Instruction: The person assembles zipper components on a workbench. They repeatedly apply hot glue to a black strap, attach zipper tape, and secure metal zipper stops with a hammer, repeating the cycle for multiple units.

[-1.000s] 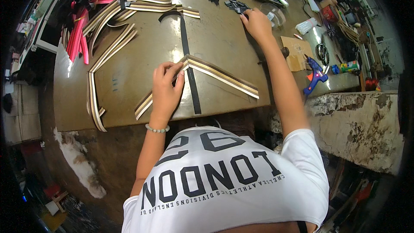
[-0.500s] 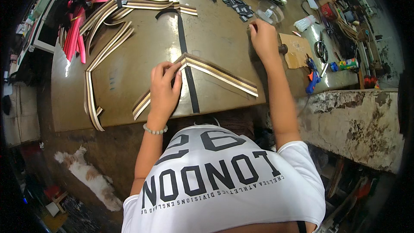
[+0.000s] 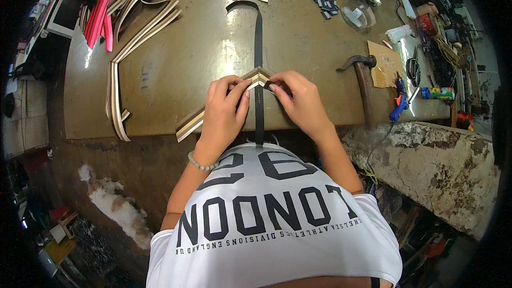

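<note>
Whereas half a second earlier the right hand (image 3: 303,102) had been out at two o'clock, both hands had now pinched the folded corner of the woven beige-and-brown striped webbing (image 3: 258,76), the left hand (image 3: 224,109) alongside, over a flat black strap (image 3: 258,48) mid-desk (image 3: 176,64), a hammer (image 3: 362,88) at three o'clock.

A workshop — a big worn brown work table (image 3: 176,64), a wooden-handled hammer (image 3: 364,88), a blue glue gun (image 3: 399,104), and long striped straps (image 3: 138,26) lying around.
</note>
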A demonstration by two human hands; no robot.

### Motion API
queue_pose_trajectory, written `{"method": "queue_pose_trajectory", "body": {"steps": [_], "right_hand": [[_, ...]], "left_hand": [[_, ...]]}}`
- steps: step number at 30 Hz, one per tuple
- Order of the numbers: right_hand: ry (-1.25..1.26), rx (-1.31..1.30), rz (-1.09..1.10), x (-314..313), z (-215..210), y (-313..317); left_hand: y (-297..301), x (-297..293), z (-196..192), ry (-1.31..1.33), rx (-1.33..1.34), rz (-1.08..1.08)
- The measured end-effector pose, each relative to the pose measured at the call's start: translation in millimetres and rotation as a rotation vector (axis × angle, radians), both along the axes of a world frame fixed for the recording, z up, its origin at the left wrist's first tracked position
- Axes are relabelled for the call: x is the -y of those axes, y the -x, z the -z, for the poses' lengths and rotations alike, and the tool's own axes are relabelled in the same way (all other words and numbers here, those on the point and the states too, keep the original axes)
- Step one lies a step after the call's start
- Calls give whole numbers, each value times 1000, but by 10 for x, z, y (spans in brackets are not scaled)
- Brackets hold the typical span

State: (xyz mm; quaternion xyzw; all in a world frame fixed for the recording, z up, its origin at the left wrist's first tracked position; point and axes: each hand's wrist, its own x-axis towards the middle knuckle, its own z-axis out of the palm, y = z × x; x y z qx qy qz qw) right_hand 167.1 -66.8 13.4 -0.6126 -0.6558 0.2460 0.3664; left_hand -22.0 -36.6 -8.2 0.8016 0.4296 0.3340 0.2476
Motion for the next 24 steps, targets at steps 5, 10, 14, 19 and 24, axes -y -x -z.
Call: {"method": "queue_pose_trajectory", "body": {"steps": [5,10,14,19,24], "right_hand": [[-103,57,62,-45,142,64],[-19,145,63,-92,114,49],[33,197,74,-135,71,62],[60,214,98,-141,67,70],[55,218,103,-135,79,67]], "left_hand": [[49,34,-31,12,-16,18],[267,107,-177,46,-43,210],[377,180,-275,76,-103,363],[250,203,-191,74,-95,361],[120,18,-78,51,65,250]]}}
